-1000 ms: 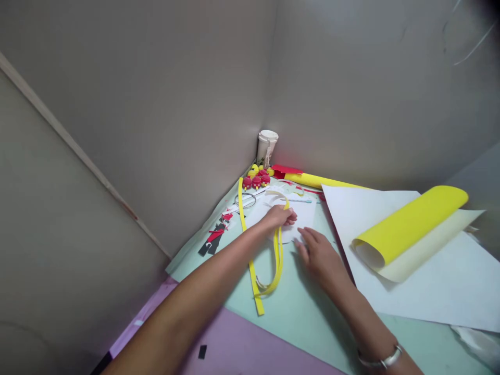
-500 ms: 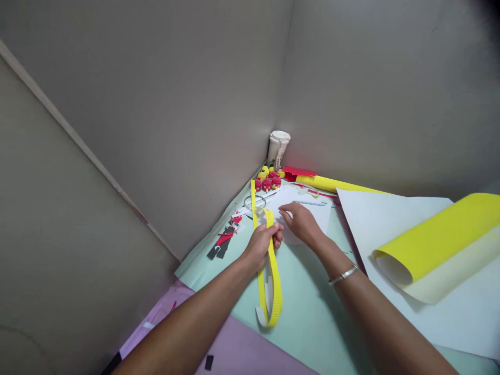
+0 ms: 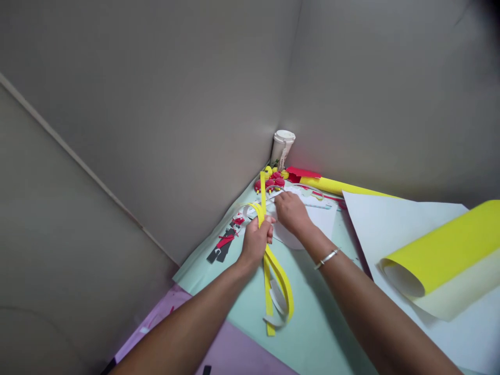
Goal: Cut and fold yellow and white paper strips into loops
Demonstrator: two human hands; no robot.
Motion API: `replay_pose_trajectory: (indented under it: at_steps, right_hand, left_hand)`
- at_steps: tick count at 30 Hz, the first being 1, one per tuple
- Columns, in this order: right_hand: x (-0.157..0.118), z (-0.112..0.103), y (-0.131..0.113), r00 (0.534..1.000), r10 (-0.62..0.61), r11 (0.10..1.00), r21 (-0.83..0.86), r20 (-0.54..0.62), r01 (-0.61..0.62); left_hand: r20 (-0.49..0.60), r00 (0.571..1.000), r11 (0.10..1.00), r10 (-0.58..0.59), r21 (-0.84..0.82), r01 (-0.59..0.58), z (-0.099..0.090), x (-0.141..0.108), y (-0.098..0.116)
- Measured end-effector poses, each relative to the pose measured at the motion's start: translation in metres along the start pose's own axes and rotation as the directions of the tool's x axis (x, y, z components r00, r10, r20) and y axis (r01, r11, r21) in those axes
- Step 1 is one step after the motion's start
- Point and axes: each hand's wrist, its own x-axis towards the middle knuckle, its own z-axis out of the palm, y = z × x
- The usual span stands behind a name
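Yellow ridged paper strips are pinched in my left hand; their long loops hang toward me and their upper ends stick up past the fingers. My right hand is just to the right of and beyond it, its fingers closed at the edge of a thin metal ring. The fingertips are partly hidden, so a firm hold on the ring cannot be confirmed. Behind the hands, several small red and yellow paper pieces stand in the corner. White paper lies under my right hand.
A white lidded cup stands in the corner against grey walls. Black and red scraps lie at the left edge of the pale green sheet. On the right, a large yellow roll rests on a white sheet.
My right hand has moved left toward the ring and its fingers have closed. The ring looks shifted up and right. The yellow strips have swung and fanned apart below my left hand.
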Motion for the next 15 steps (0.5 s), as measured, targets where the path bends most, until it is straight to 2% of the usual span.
replay_pose_trajectory:
  at_steps: [4, 7, 9, 12, 13, 15]
  right_hand:
    - [-0.031, -0.017, 0.021, 0.972, 0.226, 0.973, -0.040, -0.067, -0.229]
    - [-0.064, -0.023, 0.022, 0.937, 0.340, 0.940, -0.016, -0.078, -0.342]
    - [-0.087, -0.022, 0.009, 0.944, 0.330, 0.943, 0.046, -0.023, -0.329]
    - [-0.114, -0.018, -0.022, 0.960, 0.195, 0.925, 0.288, 0.202, -0.249]
    - [-0.118, -0.016, -0.033, 0.947, 0.175, 0.911, 0.320, 0.271, -0.260]
    - [-0.118, -0.015, -0.054, 0.928, 0.192, 0.905, 0.308, 0.319, -0.293]
  left_hand:
    - [0.082, 0.997, 0.999, -0.006, -0.046, 0.010, 0.003, -0.008, 0.008]
    - [0.204, 0.979, 0.993, 0.015, -0.116, 0.009, 0.004, -0.014, 0.020]
    - [0.281, 0.959, 0.980, 0.045, -0.200, 0.012, 0.001, -0.017, 0.032]
    - [0.380, 0.924, 0.939, 0.035, -0.329, 0.100, -0.006, -0.016, 0.052]
    - [0.386, 0.922, 0.929, 0.018, -0.348, 0.128, -0.008, -0.015, 0.057]
    - [0.392, 0.920, 0.910, -0.014, -0.376, 0.174, -0.012, -0.013, 0.064]
